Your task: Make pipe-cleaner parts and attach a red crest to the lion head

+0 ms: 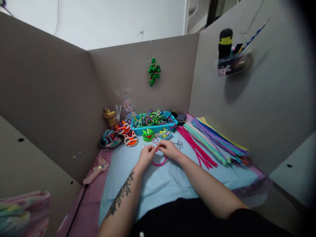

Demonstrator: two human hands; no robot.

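Between my two hands, above the light blue cloth (pixel 123 184), is a hot-pink pipe cleaner (pixel 160 164) bent into a round loop that hangs below the fingers. My left hand (pixel 146 154) pinches it on one side, thumb and fingers together. From the other side my right hand (pixel 169 149) closes on it, fingertips nearly touching the left ones. Just beyond the fingers lies a small pale pink ring (pixel 155 140). Scissors (pixel 179 144) rest beside my right hand. A green animal figure (pixel 148 135), an orange-and-white one (pixel 131 139) and a yellow-and-blue one (pixel 165 134) sit behind.
A blue tray (pixel 154 129) of tangled pipe cleaners stands at the back. Pink pipe cleaners (pixel 197 148) and a multicoloured bundle (pixel 214 140) lie right. On the left are a bowl (pixel 110 146) and a corded pink glue gun (pixel 96 172). Grey panels (pixel 138 79) enclose the table.
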